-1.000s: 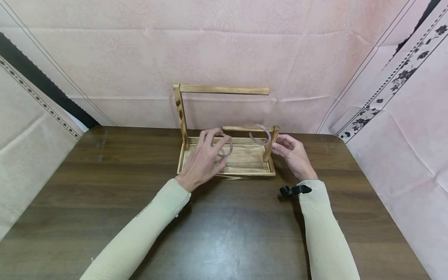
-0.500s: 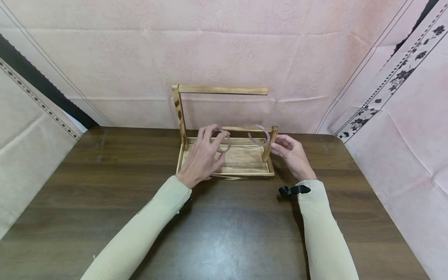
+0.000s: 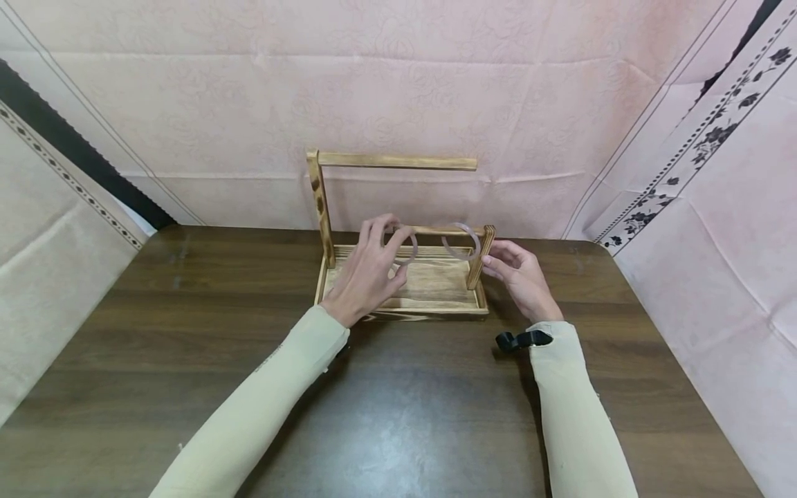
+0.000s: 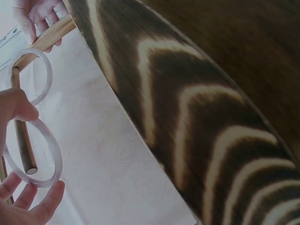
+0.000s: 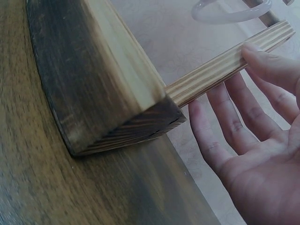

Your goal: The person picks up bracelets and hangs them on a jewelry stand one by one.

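Across the near stretch of the brown table (image 3: 398,408), two pale sleeves (image 3: 255,408) reach in, a black strap (image 3: 528,338) at the right wrist. Beyond them, the left hand (image 3: 367,270) pinches a translucent ring (image 4: 57,157) between thumb and fingertips, while the right hand (image 3: 521,280) grips the short upright (image 3: 482,256) of a wooden stand (image 3: 436,315). The pinched ring is above the middle of the stand's tray (image 3: 436,282), at the free end of the lower bar (image 3: 432,231). That bar's long axis runs left to right: its free tip points toward the left hand, the nearer one, and its fixed end meets the upright at the right hand. A second ring (image 4: 48,75) hangs around it near that upright. Fingers hide the tip from the head camera; the left wrist view shows it within the ring's outline, but the thumb covers the crossing, so I cannot tell whether it is threaded. Farther up, the tall upright (image 3: 320,200) carries an upper bar (image 3: 398,160) against pink cloth (image 3: 398,90).
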